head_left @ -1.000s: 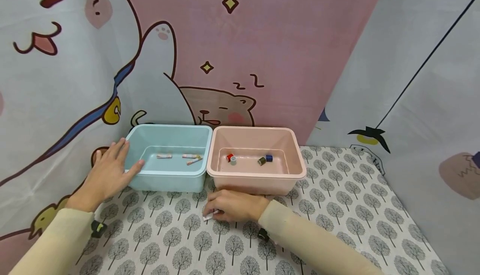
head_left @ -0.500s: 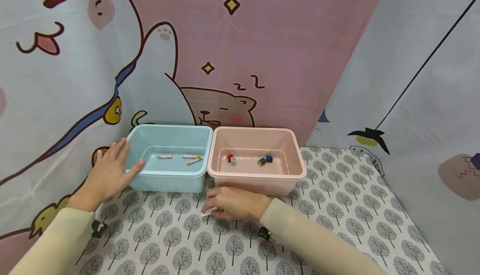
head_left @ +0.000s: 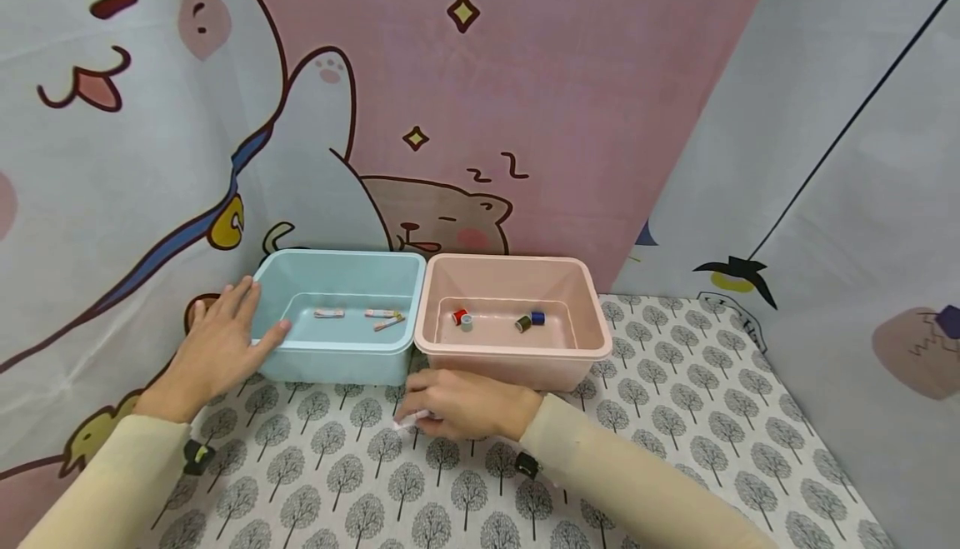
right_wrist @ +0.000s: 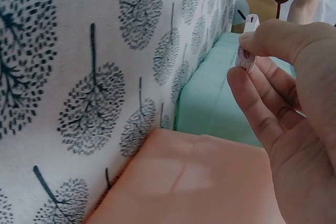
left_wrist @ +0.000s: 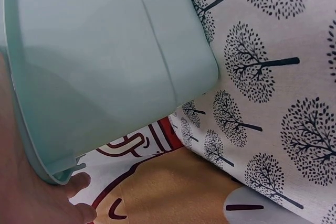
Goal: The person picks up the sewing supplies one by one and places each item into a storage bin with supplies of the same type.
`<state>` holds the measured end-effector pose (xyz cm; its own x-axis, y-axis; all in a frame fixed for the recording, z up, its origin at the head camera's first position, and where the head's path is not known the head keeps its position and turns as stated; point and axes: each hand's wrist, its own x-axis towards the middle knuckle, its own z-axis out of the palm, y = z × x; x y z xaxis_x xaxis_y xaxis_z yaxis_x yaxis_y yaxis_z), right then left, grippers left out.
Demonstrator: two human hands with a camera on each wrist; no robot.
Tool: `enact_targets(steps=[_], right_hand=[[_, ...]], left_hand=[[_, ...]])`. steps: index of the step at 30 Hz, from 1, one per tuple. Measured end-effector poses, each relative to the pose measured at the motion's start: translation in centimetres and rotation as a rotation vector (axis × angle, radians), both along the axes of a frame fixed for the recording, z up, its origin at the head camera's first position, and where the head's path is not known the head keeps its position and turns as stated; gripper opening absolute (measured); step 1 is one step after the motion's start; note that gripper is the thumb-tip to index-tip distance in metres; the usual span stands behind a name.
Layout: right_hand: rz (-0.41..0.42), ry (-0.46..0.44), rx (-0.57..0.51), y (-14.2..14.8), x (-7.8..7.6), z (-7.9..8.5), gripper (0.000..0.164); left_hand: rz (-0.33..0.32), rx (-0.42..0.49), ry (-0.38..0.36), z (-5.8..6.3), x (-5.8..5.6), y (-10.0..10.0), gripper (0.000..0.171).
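My right hand (head_left: 468,405) pinches a small white clothespin (right_wrist: 248,45) with a printed pattern between thumb and fingers. It is just in front of the pink bin (head_left: 517,352), over the tablecloth. In the head view the clothespin is partly covered by the fingers. On the near left corner of the light blue bin (head_left: 337,348) rests my left hand (head_left: 217,351), its fingers fairly straight along the rim and the thumb at the front edge. Several similar small clothespins (head_left: 328,313) lie on the blue bin's floor.
Inside the pink bin lie several small thread spools, including a red one (head_left: 459,316) and a blue one (head_left: 537,317). Both bins stand side by side against a cartoon-printed backdrop (head_left: 570,116). A tree-patterned cloth (head_left: 675,416) covers the table.
My right hand has shifted slightly left and away from me with the clothespin, whose angle has changed a little. My left hand stays on the blue bin.
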<state>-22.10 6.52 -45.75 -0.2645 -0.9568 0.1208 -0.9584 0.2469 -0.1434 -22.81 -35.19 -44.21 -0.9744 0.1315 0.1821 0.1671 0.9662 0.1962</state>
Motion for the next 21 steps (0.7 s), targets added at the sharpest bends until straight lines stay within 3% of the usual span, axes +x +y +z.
enact_targets(steps=[7, 21], right_hand=[[0.004, -0.023, 0.007, -0.4, 0.3, 0.9, 0.031], [0.031, 0.083, -0.016, -1.2, 1.1, 2.9, 0.032]], left_hand=[[0.0, -0.002, 0.015, -0.1, -0.1, 0.0, 0.103], [0.0, 0.002, 0.017, -0.2, -0.1, 0.0, 0.104]])
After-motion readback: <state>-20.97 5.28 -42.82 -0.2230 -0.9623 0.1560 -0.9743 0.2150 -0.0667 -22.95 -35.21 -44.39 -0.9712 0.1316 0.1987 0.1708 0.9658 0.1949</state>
